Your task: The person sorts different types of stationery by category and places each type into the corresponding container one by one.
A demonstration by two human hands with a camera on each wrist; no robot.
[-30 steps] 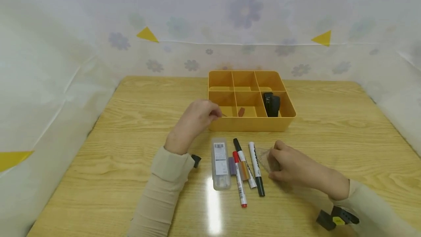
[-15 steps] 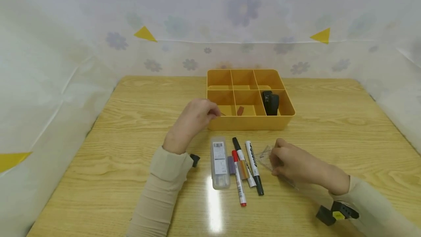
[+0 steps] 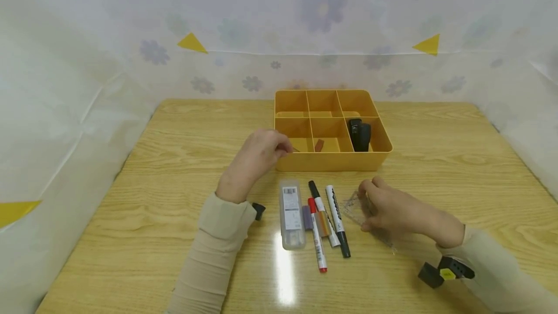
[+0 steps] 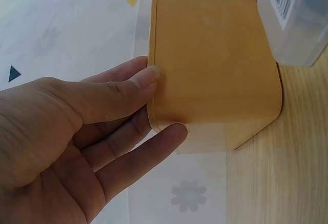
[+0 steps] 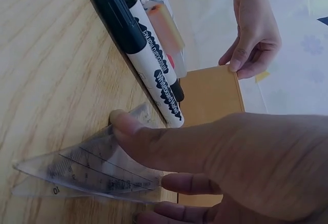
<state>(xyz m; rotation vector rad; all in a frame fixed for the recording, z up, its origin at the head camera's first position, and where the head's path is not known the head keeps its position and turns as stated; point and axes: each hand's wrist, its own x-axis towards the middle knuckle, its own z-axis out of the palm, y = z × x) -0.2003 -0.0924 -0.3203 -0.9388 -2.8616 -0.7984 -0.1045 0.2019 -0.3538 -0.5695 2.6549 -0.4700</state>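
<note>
My left hand pinches the front left rim of a yellow six-compartment organizer box; in the left wrist view its thumb lies against the outer wall. To the right of the markers, my right hand grips clear plastic set squares just over the table, thumb on one side and fingers on the other. They look like two overlapping triangles, partly hidden by the hand. Closest to them lies a white marker with a black cap. A black stapler stands in the box's front right compartment, and a small reddish-brown piece in the front middle one.
Left of that marker lie another black-capped marker, a red marker, an orange block, a purple block and a translucent case with a label. A patterned sheet bounds the wooden table at back and sides.
My right hand has turned and risen slightly, tilting the set squares so more of them shows. My left hand stays on the box rim.
</note>
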